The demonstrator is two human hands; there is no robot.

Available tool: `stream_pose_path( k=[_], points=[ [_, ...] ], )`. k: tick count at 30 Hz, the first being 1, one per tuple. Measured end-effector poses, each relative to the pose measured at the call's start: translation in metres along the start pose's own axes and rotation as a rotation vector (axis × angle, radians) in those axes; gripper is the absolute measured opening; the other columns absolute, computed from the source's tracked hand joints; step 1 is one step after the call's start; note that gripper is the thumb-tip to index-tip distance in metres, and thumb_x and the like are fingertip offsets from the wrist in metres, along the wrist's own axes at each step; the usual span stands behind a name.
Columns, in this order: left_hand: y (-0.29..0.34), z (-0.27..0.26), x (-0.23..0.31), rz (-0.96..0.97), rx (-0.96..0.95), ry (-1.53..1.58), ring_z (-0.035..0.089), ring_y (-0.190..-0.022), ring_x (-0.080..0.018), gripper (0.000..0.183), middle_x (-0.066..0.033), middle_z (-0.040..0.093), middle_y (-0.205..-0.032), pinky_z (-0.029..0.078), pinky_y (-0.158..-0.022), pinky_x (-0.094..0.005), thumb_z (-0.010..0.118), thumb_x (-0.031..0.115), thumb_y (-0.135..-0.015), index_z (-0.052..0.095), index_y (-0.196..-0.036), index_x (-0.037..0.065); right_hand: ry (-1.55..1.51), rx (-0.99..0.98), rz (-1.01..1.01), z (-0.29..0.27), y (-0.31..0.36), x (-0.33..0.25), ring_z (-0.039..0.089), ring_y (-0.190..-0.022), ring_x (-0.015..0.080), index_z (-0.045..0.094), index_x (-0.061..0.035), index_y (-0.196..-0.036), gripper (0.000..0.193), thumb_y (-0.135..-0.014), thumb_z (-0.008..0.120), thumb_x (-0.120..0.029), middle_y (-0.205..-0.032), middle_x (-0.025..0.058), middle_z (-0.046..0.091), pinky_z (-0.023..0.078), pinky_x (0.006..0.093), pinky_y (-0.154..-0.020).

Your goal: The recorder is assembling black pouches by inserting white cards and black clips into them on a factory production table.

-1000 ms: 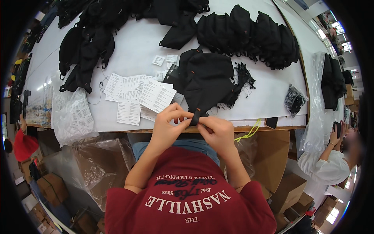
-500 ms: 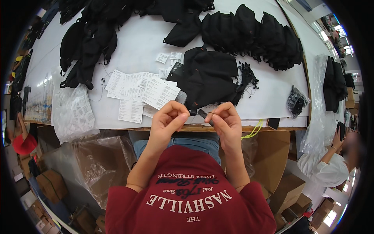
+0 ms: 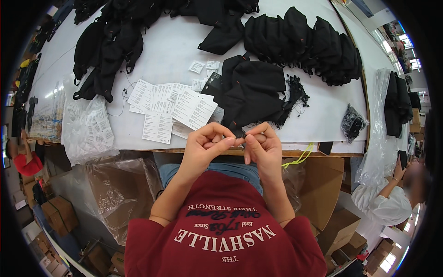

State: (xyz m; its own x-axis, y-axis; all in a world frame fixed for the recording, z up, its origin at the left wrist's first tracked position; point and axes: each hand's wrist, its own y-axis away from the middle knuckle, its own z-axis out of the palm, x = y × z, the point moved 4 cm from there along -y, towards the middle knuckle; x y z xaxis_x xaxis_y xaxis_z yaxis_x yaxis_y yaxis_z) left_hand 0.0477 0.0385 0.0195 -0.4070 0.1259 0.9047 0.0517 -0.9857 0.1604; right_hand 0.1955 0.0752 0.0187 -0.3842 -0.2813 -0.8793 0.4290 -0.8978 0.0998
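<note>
Just over the table's front edge, my left hand (image 3: 211,144) and my right hand (image 3: 263,147) meet with fingertips pinched. Between them is a small black hang-tag string (image 3: 240,134), mostly covered by the fingers; its ends cannot be made out. Right beyond lies a black fabric bag (image 3: 256,90) with a small dark card (image 3: 212,84) at its left side. A bunch of black tag strings (image 3: 296,92) rests against the bag's right side. White printed cards (image 3: 194,109) are spread out left of the bag.
Black bags stand in a row (image 3: 302,44) at the back right, and more (image 3: 110,51) are heaped back left. A clear plastic bag of white packets (image 3: 90,131) hangs over the front edge. A phone (image 3: 325,147) and a yellow-green cord (image 3: 300,158) lie front right.
My hands have come closer together, and the black string that was stretched between them is now gathered at the fingertips. The view has shifted slightly.
</note>
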Motion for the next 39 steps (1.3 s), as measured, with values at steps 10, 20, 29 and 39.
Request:
stream_pose_path(
  k=[10,20,29,39],
  points=[
    [-0.001,-0.002,-0.003,0.011,0.069,-0.165,0.024,-0.051,0.0019,0.008,0.0115,0.034,-0.054,0.017,-0.048,-0.0191,0.071,0.008,-0.081,0.068,-0.085,0.002,0.09,0.02,-0.002,0.004,0.004,0.0,0.049,-0.051,0.0071,0.05,-0.0018,-0.098,0.008,-0.092,0.055,-0.005,-0.079,0.0082,0.064,0.038,0.0178,-0.046],
    [0.0,-0.005,0.003,-0.068,0.002,-0.283,0.026,-0.052,0.0008,0.007,0.0105,0.033,-0.054,0.019,-0.048,-0.0199,0.071,0.007,-0.08,0.066,-0.083,0.002,0.429,-0.025,-0.105,0.005,0.006,-0.006,0.056,-0.063,0.0071,0.05,-0.0018,-0.099,0.015,-0.087,0.058,0.004,-0.08,0.0051,0.061,0.041,0.0196,-0.049],
    [-0.006,-0.007,-0.006,-0.101,-0.362,-0.188,0.027,-0.052,0.0002,0.009,0.0099,0.036,-0.055,0.021,-0.05,-0.0201,0.072,0.005,-0.078,0.065,-0.083,0.003,0.49,-0.268,-0.041,0.008,0.016,-0.018,0.06,-0.071,0.0099,0.049,-0.0031,-0.099,0.019,-0.086,0.059,0.005,-0.078,0.0035,0.059,0.046,0.022,-0.067],
    [0.001,0.031,0.007,-0.053,-0.518,-0.223,0.029,-0.048,-0.0009,0.01,0.0074,0.036,-0.049,0.022,-0.047,-0.0213,0.076,0.006,-0.073,0.069,-0.079,0.004,0.227,0.23,0.313,-0.099,0.013,0.049,0.046,-0.057,0.0052,0.055,-0.0056,-0.099,0.016,-0.095,0.051,-0.02,-0.07,0.0025,0.056,0.035,0.0189,-0.051]
  ],
)
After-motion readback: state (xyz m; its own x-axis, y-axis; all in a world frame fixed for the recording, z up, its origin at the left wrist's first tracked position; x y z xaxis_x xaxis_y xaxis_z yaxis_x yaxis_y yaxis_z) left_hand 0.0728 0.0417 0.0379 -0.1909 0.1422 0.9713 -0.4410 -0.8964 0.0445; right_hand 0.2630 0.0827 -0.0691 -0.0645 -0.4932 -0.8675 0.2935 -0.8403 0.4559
